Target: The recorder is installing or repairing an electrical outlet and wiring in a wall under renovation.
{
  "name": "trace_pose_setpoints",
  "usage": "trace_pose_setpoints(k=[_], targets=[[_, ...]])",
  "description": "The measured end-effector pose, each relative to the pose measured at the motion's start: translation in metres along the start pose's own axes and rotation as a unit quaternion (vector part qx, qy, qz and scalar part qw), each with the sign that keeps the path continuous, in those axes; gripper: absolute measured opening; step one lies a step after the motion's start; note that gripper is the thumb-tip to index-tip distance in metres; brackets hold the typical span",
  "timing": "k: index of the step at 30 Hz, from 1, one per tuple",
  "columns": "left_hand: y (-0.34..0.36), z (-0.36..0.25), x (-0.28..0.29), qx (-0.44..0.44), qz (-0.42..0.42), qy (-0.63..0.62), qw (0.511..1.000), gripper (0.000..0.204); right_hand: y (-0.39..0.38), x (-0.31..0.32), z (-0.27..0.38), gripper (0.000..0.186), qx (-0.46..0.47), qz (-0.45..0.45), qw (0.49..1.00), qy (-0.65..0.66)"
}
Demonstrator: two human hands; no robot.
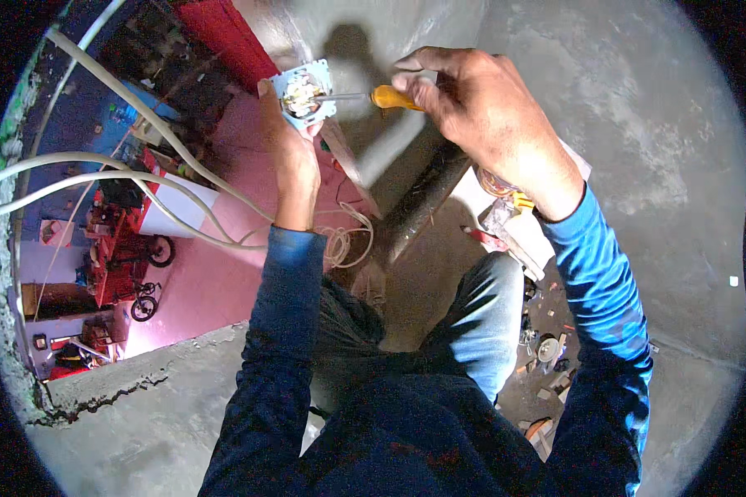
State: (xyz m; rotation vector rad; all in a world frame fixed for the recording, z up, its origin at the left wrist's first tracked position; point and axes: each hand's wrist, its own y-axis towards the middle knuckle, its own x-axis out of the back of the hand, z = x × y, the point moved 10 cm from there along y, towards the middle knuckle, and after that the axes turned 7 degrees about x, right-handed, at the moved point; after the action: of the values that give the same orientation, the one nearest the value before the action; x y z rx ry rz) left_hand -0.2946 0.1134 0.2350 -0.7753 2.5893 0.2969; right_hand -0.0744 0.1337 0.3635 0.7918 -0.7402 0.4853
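left hand [288, 145]: grip clamped on fitting [293, 89]
right hand [491, 108]: grip clamped on screwdriver [389, 98]
tip [325, 98]: at fitting's right side
cables [112, 175]: looped at left

Light appears to be cast from the right: the right sleeve [598, 265] and knee [493, 311] are brightly lit, while the shirt [406, 439] is sunk in shade. A dark shadow is thrown behind the socket [304, 93], whose centre is nearly washed out. The pink floor [215, 277] is whitened by glare near its lower edge. Grain is seen in dim areas; edges are bent toward the black rim.
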Motion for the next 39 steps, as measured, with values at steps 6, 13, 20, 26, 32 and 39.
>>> trace_pose_setpoints(k=[6,13,20,26,32,39], targets=[[0.001,0.007,-0.003,0.003,0.008,0.009,1.0,0.055,-0.015,0.001,-0.003,0.029,0.044,-0.086,0.983,0.156],[-0.008,0.006,-0.006,-0.004,0.006,0.029,1.0,0.065,-0.026,-0.007,0.0,0.03,-0.054,0.009,0.998,0.037],[-0.005,0.017,-0.008,0.027,0.011,0.03,0.999,0.064,-0.036,0.0,0.016,0.025,0.003,-0.02,1.0,-0.016],[-0.011,0.023,-0.012,0.054,0.024,-0.035,0.998,0.052,-0.07,0.009,0.004,0.025,-0.046,-0.04,0.995,0.078],[-0.015,-0.02,0.015,-0.183,0.004,0.356,0.916,0.046,-0.162,-0.01,-0.085,0.029,-0.222,-0.183,0.891,0.35],[-0.014,-0.036,0.048,-0.009,-0.047,0.048,0.998,0.049,-0.188,-0.174,-0.162,0.02,-0.391,-0.247,0.683,0.566]])
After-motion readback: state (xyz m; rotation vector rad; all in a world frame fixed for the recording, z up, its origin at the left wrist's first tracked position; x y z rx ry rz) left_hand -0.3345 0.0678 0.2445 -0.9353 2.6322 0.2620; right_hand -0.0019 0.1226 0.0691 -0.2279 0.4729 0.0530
